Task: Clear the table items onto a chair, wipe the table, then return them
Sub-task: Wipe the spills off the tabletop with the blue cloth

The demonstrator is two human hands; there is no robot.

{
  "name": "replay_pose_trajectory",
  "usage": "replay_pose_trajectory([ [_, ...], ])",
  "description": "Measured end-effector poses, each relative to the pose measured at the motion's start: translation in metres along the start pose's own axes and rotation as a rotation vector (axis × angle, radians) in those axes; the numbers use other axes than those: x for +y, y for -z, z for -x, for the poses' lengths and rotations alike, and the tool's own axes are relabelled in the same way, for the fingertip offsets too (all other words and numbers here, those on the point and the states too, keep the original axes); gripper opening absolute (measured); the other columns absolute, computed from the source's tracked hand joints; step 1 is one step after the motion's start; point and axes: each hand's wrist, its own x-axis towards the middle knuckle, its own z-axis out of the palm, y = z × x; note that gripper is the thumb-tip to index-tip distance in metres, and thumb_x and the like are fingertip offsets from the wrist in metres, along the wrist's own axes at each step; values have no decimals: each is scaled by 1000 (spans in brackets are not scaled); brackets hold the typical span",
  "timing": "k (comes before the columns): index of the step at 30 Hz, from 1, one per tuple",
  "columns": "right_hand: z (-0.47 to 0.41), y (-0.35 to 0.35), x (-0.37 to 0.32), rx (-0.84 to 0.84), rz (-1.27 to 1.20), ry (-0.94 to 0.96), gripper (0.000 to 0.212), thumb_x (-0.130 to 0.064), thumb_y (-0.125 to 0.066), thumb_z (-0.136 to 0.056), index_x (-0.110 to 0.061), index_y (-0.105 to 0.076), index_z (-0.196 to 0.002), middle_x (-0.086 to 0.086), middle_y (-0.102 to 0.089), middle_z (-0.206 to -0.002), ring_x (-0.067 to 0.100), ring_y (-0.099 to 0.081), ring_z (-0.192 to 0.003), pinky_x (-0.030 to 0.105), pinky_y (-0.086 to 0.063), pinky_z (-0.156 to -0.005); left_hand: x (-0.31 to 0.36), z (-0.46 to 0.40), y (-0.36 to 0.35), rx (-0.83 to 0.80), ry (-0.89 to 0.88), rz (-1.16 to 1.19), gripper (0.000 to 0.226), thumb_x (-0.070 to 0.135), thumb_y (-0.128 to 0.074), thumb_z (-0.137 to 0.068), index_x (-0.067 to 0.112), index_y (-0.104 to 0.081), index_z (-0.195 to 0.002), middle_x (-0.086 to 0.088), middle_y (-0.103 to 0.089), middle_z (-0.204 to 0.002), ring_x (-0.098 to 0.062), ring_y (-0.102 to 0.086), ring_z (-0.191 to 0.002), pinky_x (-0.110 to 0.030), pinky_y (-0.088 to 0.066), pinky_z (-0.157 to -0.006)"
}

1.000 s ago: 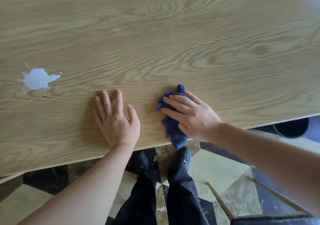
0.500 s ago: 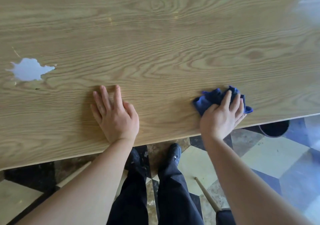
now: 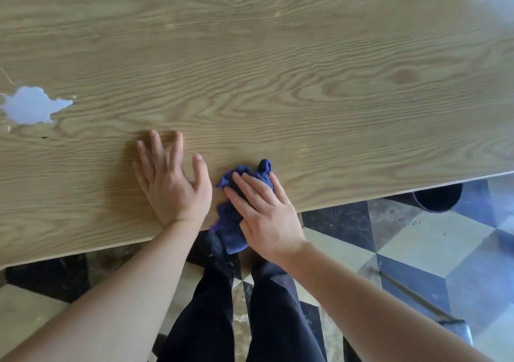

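I see my left hand (image 3: 173, 186) lying flat on the wood-grain counter (image 3: 278, 83) near its front edge, fingers straight and slightly spread, palm down, holding nothing; my right hand (image 3: 264, 214) is just beside it, fingers extended and pressing down on a crumpled blue cloth (image 3: 232, 222); the fingers lie straight over the cloth rather than curling round it; the cloth sits at the counter's front edge, one bunched end on the wood above my fingertips and the lower end hanging past the edge over the floor; the two hands are close, with the cloth's left side nearly meeting the left thumb. Far to the left on the counter lies a pale bluish-white puddle (image 3: 33, 108) with an irregular outline, well apart from both hands. Below the edge I see dark trousers (image 3: 244, 320) over a patterned tile floor (image 3: 434, 239), and a dark round container (image 3: 436, 197) partly hidden under the counter's right side.
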Motion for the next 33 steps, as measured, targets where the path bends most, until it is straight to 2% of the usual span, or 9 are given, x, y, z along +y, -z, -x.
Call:
replay_pose_trajectory([
  [3, 19, 17, 58, -31, 74, 196, 58, -12, -52, -82, -21, -57, -140, 0, -46, -151, 19, -42, -141, 53, -29, -117, 1, 1, -1, 0, -1, -20, 55, 45, -40, -94, 32, -43, -147, -5, -25, -163, -28, -14, -153, -45, -8, -124],
  [6, 34, 42, 124, -1, 121, 181, 62, -10, -57, -76, -20, -59, -137, 2, -48, -149, 22, -45, -138, 54, -31, -116, 2, 2, -1, -12, 13, -57, 56, 45, -40, -94, 32, -41, -148, -4, -23, -164, -28, -12, -153, -47, -8, -124],
  [10, 42, 49, 146, 168, 64, -253, 57, -3, -53, -77, -12, -62, -132, 9, -53, -145, 31, -45, -136, 55, -25, -118, 6, 0, -1, -23, 28, -83, 56, 41, -39, -92, 33, -39, -148, -3, -22, -164, -27, -11, -154, -47, -9, -125],
  [14, 4, 23, 77, 344, -35, -808, 60, -7, -42, -78, -11, -56, -137, 10, -45, -151, 29, -33, -142, 52, -13, -121, 9, -3, -1, 3, 37, -90, 57, 34, -36, -90, 32, -43, -146, -5, -26, -163, -28, -14, -153, -48, -11, -124],
  [16, -19, 16, 44, 332, -56, -944, 66, -7, -45, -76, -12, -50, -142, 8, -38, -156, 26, -28, -145, 53, -10, -121, 8, -3, 0, -2, 44, -90, 56, 33, -37, -90, 32, -45, -145, -4, -27, -163, -27, -14, -153, -47, -11, -124],
  [22, -51, -21, -74, 163, -44, -732, 60, -22, -43, -85, -14, -47, -144, 10, -36, -157, 26, -27, -145, 53, -10, -121, 2, -4, 4, -16, 14, -40, 59, 33, -41, -86, 30, -48, -145, -4, -30, -161, -28, -17, -152, -47, -13, -124],
  [27, -49, -29, -88, 77, 91, -610, 60, -30, -52, -89, -13, -45, -147, 11, -36, -157, 28, -29, -145, 54, -13, -121, -12, -6, 27, -186, -97, 90, 65, 29, -41, -84, 29, -42, -148, -5, -20, -164, -27, -9, -154, -48, -14, -124],
  [30, -73, -35, -115, 64, 130, -552, 62, -20, -58, -86, -9, -45, -146, 13, -37, -156, 29, -29, -146, 56, -15, -120, -58, -25, 59, -272, -219, 183, 64, 26, -42, -85, 30, -39, -149, -5, -23, -164, -26, -13, -153, -49, -25, -120],
  [33, -112, -45, -163, 2, 158, -465, 66, -19, -49, -83, -12, -43, -148, 9, -34, -158, 26, -25, -148, 53, -10, -122, -138, -56, 102, -220, -193, 122, 61, 22, -45, -89, 31, -38, -149, -6, -23, -163, -28, -13, -153, -52, -26, -119],
])
